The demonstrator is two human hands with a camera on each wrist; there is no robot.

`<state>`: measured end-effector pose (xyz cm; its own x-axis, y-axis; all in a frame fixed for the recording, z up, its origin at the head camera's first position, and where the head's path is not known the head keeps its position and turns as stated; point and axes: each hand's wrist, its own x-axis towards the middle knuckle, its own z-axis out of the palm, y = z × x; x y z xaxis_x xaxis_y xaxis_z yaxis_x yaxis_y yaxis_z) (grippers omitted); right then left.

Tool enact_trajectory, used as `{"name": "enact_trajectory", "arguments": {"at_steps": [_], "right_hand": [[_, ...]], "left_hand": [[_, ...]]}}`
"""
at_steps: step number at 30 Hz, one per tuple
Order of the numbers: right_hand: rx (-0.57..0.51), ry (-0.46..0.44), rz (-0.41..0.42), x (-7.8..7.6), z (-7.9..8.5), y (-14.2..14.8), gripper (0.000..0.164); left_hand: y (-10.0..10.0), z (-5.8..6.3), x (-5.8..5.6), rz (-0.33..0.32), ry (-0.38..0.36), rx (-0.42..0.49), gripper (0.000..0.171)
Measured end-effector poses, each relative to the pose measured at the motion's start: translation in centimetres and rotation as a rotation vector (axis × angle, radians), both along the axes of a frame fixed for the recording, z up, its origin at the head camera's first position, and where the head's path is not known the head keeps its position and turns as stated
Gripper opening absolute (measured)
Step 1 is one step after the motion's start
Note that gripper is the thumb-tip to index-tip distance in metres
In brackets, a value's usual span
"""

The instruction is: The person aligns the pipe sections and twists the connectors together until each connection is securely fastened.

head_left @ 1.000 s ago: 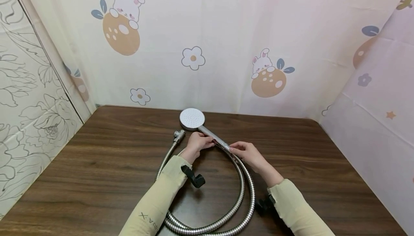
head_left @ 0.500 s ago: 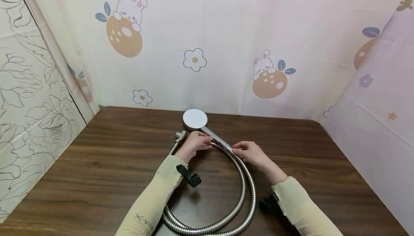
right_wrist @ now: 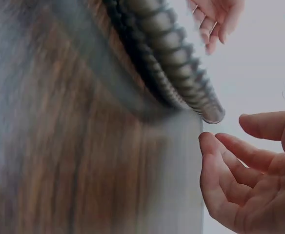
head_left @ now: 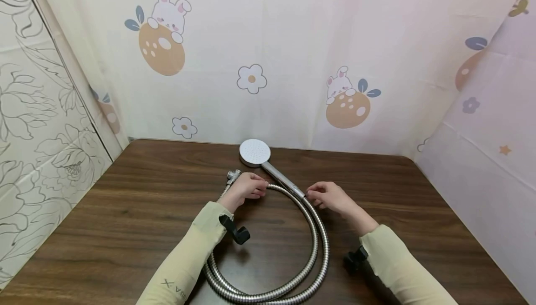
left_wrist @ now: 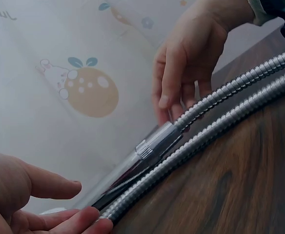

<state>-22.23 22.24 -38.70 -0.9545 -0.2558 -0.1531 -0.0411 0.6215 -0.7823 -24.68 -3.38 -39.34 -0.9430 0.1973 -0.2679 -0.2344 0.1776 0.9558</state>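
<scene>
A handheld shower head point(head_left: 255, 150) with a round white face lies on the brown wooden table point(head_left: 125, 212), near its back edge. Its silver handle point(head_left: 279, 176) slants down to the right, into a coiled metal shower hose point(head_left: 321, 244). My left hand point(head_left: 247, 187) hovers left of the handle; in the left wrist view its thumb and fingers are apart, fingertips right by the hose point(left_wrist: 220, 124). Just right of the handle's lower end, my right hand point(head_left: 331, 198) has loosely bent fingers, and the right wrist view shows a gap between thumb and fingers point(right_wrist: 213, 165).
Beyond my left hand lies the hose's metal end fitting point(head_left: 232, 175). A white curtain point(head_left: 293, 109) printed with rabbits and flowers hangs behind the table. Black wrist mounts point(head_left: 239, 234) stick out below both sleeves.
Both hands have drawn apart from the handle: the left toward the left, the right toward the right. The hose and shower head keep nearly the same layout.
</scene>
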Motion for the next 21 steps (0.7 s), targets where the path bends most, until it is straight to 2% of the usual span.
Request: {"name": "enact_trajectory", "arguments": {"at_steps": [7, 15, 21], "right_hand": [[0.095, 0.043, 0.027, -0.2, 0.0, 1.1, 0.028], [0.144, 0.101, 0.015, -0.6, 0.7, 1.6, 0.028], [0.172, 0.154, 0.020, -1.0, 1.5, 2.0, 0.032]], "left_hand": [[-1.6, 0.0, -0.6, -0.045, 0.006, -0.069, 0.031], [-3.6, 0.6, -0.8, -0.016, 0.020, -0.111, 0.030], [-4.8, 1.0, -0.9, -0.100, 0.041, -0.104, 0.034]]}}
